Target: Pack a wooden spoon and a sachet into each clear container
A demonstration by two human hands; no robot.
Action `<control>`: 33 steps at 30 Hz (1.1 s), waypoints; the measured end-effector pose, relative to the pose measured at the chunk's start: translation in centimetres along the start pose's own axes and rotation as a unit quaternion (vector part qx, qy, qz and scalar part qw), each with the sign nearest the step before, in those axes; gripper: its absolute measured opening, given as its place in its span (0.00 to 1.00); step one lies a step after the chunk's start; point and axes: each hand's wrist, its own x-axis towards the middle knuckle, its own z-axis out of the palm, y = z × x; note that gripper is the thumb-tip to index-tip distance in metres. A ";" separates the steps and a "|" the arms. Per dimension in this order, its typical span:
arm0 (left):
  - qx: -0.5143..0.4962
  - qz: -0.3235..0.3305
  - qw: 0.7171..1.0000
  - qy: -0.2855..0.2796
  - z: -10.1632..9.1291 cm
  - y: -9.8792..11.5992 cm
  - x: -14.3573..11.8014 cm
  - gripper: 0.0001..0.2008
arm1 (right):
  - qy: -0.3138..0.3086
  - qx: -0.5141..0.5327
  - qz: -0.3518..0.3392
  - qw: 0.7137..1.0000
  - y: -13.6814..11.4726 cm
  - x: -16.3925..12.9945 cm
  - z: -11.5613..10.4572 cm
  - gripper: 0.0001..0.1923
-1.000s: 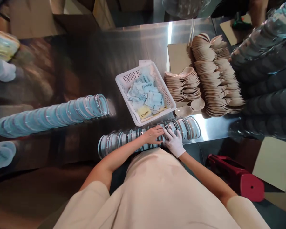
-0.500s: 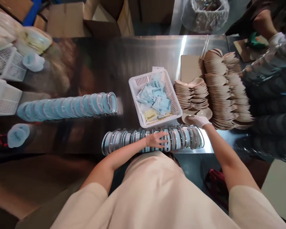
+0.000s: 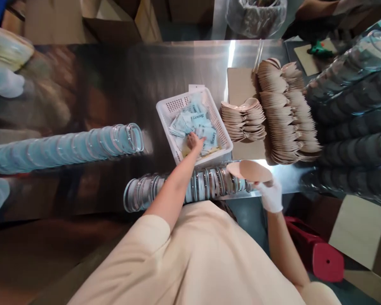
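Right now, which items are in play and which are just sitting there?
In play: left hand in sachet basket; right hand holding a beige dish; row of clear lids beneath.
Idle: blue lid row, dish stacks, red stool, cardboard boxes.

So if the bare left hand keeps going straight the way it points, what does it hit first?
The left hand reaches forward into the white basket, fingertips already at the blue sachets. Straight on, it likely meets those sachets first, then the basket's far wall; depth is unclear.

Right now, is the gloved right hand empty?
No, the right hand holds a beige puff above the row of clear lids.
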 end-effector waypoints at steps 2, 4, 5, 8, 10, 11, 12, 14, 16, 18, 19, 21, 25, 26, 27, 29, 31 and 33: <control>-0.028 0.020 0.999 -0.005 -0.9 -0.7 0.1 0.16 | -0.010 0.025 0.021 0.999 0.8 -3.5 1.5 0.28; -0.051 0.037 0.998 -0.012 -2.3 -1.8 -0.5 0.06 | -0.030 0.033 0.030 0.999 2.0 -5.7 2.6 0.28; -0.065 0.042 0.997 -0.015 -3.2 -2.4 -1.1 0.06 | -0.046 0.034 0.034 0.998 2.6 -6.3 3.0 0.28; -0.137 0.026 0.988 -0.059 -5.6 -4.2 -4.5 0.13 | -0.105 0.047 0.039 0.993 3.8 -7.1 3.8 0.25; -0.222 -0.048 0.955 -0.191 -7.1 -5.8 -8.2 0.16 | -0.136 0.061 0.035 0.988 4.1 -7.1 4.1 0.25; -0.267 -0.102 0.915 -0.283 -7.7 -6.7 -10.2 0.18 | -0.147 0.064 0.030 0.987 4.1 -7.1 4.3 0.25; -0.297 -0.155 0.870 -0.363 -8.3 -7.6 -12.3 0.20 | -0.157 0.064 0.023 0.985 3.9 -7.1 4.3 0.25; -0.320 -0.216 0.784 -0.486 -9.1 -9.1 -16.2 0.27 | -0.189 0.044 0.004 0.981 3.2 -7.2 4.5 0.24; -0.313 -0.224 0.721 -0.576 -9.2 -10.1 -19.2 0.33 | -0.252 0.017 -0.013 0.968 2.2 -7.6 4.6 0.21; -0.312 -0.190 0.720 -0.590 -8.7 -10.7 -21.1 0.35 | -0.324 0.003 -0.021 0.946 1.1 -8.3 4.9 0.19; -0.315 -0.161 0.746 -0.564 -8.3 -10.9 -21.7 0.34 | -0.353 0.002 -0.023 0.935 0.7 -8.7 5.0 0.18; -0.306 -0.077 0.826 -0.466 -7.5 -11.4 -22.4 0.30 | -0.384 0.009 -0.025 0.923 0.3 -9.8 5.3 0.17; -0.143 0.133 0.934 -0.299 -7.2 -12.7 -22.9 0.33 | -0.266 0.038 -0.004 0.963 1.8 -12.2 5.9 0.18; -0.099 0.183 0.934 -0.289 -7.3 -13.1 -23.0 0.38 | -0.191 0.036 0.004 0.981 2.6 -12.8 6.2 0.20; -0.066 0.229 0.924 -0.298 -7.5 -13.4 -23.2 0.42 | -0.111 0.027 0.015 0.993 3.4 -13.2 6.5 0.22; -0.035 0.306 0.888 -0.341 -7.8 -14.0 -23.6 0.49 | 0.011 0.015 0.066 0.998 5.0 -13.9 7.3 0.28; -0.021 0.363 0.847 -0.387 -8.2 -14.5 -24.1 0.53 | 0.043 0.035 0.159 0.986 6.5 -14.4 8.2 0.31; 0.005 0.403 0.813 -0.421 -8.8 -15.1 -24.6 0.58 | 0.022 0.081 0.234 0.969 7.6 -14.9 8.8 0.34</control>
